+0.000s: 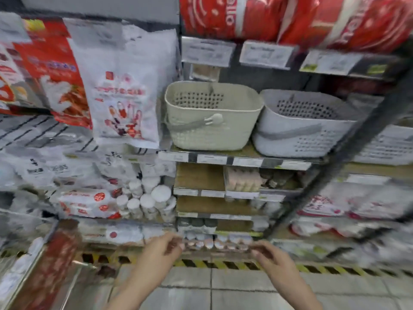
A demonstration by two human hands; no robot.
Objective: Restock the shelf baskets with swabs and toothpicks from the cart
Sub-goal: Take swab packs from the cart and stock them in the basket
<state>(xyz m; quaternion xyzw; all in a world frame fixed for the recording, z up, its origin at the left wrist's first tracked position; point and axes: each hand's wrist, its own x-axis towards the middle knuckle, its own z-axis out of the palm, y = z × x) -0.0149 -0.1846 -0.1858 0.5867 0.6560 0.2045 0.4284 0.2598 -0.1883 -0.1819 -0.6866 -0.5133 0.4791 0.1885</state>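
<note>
Both hands, left hand (162, 247) and right hand (269, 256), pinch one blurred clear pack (214, 243) by its ends; it may slip, missing the cream basket (212, 128) on the shelf's front edge.

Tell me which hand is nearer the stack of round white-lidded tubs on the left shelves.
Left. The left hand sits just below and slightly right of the white-lidded tubs; the right hand is farther right, on the other end of the blurred pack both hands hold.

A single head-worn, wide-angle view was aimed forward and slightly down, close to store shelving (234, 158). Two baskets were seen at centre frame, floor tiles (234, 287) along the bottom. The picture was motion-blurred.
</note>
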